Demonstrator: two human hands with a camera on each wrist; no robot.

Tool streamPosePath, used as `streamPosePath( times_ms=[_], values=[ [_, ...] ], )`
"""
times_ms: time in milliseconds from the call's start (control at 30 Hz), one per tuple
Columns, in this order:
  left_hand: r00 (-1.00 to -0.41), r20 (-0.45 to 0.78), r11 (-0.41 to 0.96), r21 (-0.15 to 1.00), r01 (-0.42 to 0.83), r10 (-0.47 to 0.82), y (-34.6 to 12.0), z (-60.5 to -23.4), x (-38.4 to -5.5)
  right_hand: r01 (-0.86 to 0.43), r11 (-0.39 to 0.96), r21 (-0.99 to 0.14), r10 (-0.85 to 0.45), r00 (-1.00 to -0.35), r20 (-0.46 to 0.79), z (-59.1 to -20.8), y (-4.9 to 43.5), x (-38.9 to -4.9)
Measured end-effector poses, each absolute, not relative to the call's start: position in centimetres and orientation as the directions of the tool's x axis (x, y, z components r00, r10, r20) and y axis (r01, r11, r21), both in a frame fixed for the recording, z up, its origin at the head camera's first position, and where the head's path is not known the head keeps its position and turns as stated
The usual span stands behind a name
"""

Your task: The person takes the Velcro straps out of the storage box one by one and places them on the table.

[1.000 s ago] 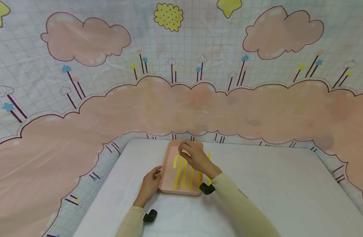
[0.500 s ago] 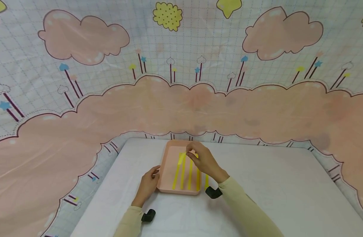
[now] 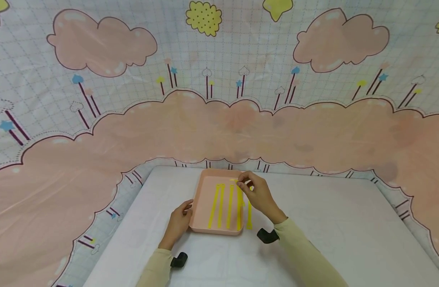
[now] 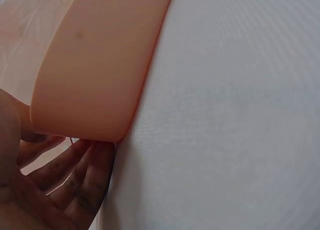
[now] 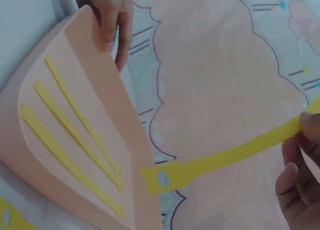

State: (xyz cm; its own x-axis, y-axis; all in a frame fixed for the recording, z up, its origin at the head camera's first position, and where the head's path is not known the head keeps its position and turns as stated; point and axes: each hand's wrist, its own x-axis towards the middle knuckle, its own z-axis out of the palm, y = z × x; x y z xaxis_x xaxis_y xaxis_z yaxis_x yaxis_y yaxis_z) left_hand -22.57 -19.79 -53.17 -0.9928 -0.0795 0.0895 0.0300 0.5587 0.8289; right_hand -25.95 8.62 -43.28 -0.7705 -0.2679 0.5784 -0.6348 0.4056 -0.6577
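My right hand (image 3: 259, 195) pinches one end of a yellow hook-and-loop cable tie (image 5: 235, 157) between thumb and fingertips, above the tray's far right corner. Its slotted head hangs free across the wrist view. Several more yellow cable ties (image 3: 220, 205) lie side by side, lengthwise, in the shallow pink tray (image 3: 204, 203). At the tray's left side, my left hand (image 3: 179, 223) rests with its fingers touching the outer wall, as the left wrist view (image 4: 75, 180) also shows at the tray's corner; where its thumb presses is partly hidden.
Another yellow cable tie (image 3: 249, 217) lies on the white tabletop (image 3: 330, 223), just right of the tray. Behind the table hangs a cloth printed with pink clouds (image 3: 241, 131). Each wrist carries a small black camera, like this black camera (image 3: 267, 236) on the right.
My right hand has moved rightward over the tray, carrying the pinched cable tie from the tray's left part to its right edge. My left hand has stayed at the tray's side.
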Motion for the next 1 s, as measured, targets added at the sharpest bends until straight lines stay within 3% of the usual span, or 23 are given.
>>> streamPosePath(
  times_ms=[200, 433, 700, 1000],
  values=[
    [-0.993, 0.089, 0.550, 0.834, 0.035, -0.072, -19.9, -53.0, -22.5, -0.574, 0.405, -0.712, -0.212, -0.816, 0.537, -43.8, 9.5, -25.9],
    [-0.994, 0.090, 0.551, 0.834, 0.039, -0.066, -20.0, -53.2, -22.5, -0.475, 0.383, -0.793, -0.140, -0.878, 0.458, -41.0, 9.8, -23.4],
    [-0.994, 0.090, 0.549, 0.835, 0.038, -0.069, -20.1, -53.5, -22.7, -0.338, 0.247, -0.908, -0.093, -0.941, 0.324, -44.3, 11.8, -25.3],
    [-0.993, 0.087, 0.553, 0.833, 0.031, -0.076, -20.0, -53.2, -22.4, -0.177, 0.211, -0.961, -0.055, -0.984, 0.169, -46.7, 13.5, -25.5]
  ],
)
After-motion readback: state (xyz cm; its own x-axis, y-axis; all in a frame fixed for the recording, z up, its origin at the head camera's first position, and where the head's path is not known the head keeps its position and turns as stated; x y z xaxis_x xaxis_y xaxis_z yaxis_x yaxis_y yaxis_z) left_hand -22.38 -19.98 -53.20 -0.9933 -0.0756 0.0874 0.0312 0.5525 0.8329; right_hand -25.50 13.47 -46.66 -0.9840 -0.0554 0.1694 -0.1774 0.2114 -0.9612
